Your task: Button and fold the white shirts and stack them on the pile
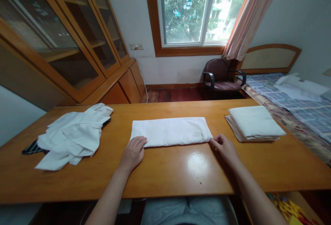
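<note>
A white cloth, folded into a long flat strip, lies across the middle of the wooden table. My left hand rests at its near left corner, fingers together and closed over the edge; the thumb is hidden. At the near right corner, my right hand pinches the cloth between thumb and fingers. A few wrinkles show in the fabric close to that corner. To the right sits a stack of neatly folded white cloths. A crumpled heap of white cloth lies on the left, with a dark striped fabric sticking out beneath it.
The wooden table spans the view, its near edge close to my lap. Beyond it are a glass-door cabinet, a window and a brown armchair. A bed stands at the right.
</note>
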The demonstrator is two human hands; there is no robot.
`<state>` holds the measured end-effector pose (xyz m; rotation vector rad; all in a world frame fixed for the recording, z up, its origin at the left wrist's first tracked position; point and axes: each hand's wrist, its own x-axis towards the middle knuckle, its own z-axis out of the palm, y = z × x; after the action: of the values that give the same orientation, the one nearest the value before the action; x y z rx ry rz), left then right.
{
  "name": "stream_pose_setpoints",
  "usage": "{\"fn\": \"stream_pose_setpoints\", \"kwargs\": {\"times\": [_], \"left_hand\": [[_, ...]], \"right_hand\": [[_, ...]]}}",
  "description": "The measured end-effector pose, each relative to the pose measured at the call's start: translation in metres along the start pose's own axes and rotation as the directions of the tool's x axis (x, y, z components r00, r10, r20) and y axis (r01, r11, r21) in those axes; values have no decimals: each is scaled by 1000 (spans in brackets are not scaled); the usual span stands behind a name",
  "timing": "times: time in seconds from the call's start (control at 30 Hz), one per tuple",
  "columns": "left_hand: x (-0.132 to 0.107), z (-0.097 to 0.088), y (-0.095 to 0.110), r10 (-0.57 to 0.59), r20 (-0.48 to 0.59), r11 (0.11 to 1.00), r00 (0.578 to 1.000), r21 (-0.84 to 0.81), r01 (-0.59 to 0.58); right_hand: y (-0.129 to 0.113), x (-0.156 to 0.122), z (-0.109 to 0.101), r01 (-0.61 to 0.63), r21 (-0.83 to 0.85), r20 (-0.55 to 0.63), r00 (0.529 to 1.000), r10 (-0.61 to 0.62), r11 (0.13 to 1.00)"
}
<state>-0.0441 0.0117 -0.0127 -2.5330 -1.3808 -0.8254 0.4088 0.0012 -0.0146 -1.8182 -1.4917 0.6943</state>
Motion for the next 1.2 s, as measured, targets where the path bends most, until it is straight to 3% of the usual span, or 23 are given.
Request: {"fn": "stream_pose_setpoints", "kwargs": {"times": [0.23, 0.5, 0.77, 1.03, 1.2], "left_hand": [[14, 5, 25, 63, 72, 998, 995, -11, -62], [33, 22, 51, 146, 56, 989, 988, -35, -144], [34, 22, 44, 164, 42, 982, 986, -99, -159], [31, 23, 45, 148, 34, 981, 988, -130, -143], [32, 23, 47, 117, 10, 981, 993, -158, -114]], "right_hand": [[0, -9, 4, 55, -125, -40, 997, -61, 991], [-8, -13, 17, 93, -239, -87, 989, -116, 967], [-7, -14, 11, 108, -274, -156, 976, -155, 956], [4, -4, 4, 212, -352, -117, 956, -268, 912], [4, -7, 9, 173, -299, -133, 966, -221, 938]]}}
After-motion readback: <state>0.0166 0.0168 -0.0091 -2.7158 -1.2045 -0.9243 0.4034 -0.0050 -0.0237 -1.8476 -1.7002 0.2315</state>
